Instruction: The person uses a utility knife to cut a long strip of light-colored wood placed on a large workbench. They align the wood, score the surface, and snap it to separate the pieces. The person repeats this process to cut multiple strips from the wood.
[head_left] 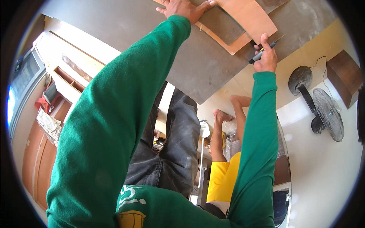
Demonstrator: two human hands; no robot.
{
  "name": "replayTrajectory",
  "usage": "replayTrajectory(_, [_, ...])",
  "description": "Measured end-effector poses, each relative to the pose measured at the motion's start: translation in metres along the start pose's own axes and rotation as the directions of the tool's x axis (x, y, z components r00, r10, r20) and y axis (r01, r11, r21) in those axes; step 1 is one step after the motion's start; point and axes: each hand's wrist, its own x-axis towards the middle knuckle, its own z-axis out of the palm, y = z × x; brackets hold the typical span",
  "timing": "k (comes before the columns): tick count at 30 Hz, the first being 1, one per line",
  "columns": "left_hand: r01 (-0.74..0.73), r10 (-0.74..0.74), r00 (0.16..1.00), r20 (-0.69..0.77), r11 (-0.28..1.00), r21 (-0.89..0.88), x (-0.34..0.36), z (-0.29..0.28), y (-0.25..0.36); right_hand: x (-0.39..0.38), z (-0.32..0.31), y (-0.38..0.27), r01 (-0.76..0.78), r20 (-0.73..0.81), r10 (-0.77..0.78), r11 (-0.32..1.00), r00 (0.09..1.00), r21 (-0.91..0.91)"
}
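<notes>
My left hand (184, 9) lies with fingers spread on the orange-tan sheet pieces (253, 17) at the top of the view, one of which frames a rectangular opening. They rest on a large grey board (195, 72). My right hand (266, 55) is closed round a grey and black cutting tool (254, 59) with a thin pointed tip, just below the sheets' right corner. The tip points up and to the right over the grey board.
A person's bare legs (217, 135) and yellow shorts (218, 178) show below the board. A black fan (329, 114) and brown box (340, 76) are at right. Wooden compartments (68, 78) and folded pale material (49, 125) are at left.
</notes>
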Motion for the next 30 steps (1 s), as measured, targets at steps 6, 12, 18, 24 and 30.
replayTrajectory(6, [0.017,-0.017,1.000,-0.006,1.000,-0.012,-0.002,0.000,0.003,-0.002,0.001,0.000,-0.007,-0.019,0.007,1.000,1.000,0.028])
replayTrajectory(12, [0.023,-0.024,1.000,0.008,1.000,0.007,-0.003,-0.003,0.004,0.004,-0.001,0.002,-0.004,-0.008,0.004,0.999,1.000,0.041])
replayTrajectory(18, [0.033,-0.034,0.999,0.039,0.999,0.032,-0.004,-0.005,0.006,0.005,-0.002,0.004,-0.006,-0.011,0.007,0.998,1.000,0.066])
replayTrajectory(24, [0.037,-0.038,0.998,0.041,0.999,0.034,-0.004,-0.007,0.007,0.008,-0.006,0.007,-0.003,0.018,0.002,0.998,1.000,0.063])
replayTrajectory(30, [0.035,-0.037,0.998,0.056,0.999,0.029,-0.004,-0.009,0.006,0.007,-0.005,0.008,-0.001,0.007,0.001,0.999,1.000,0.053])
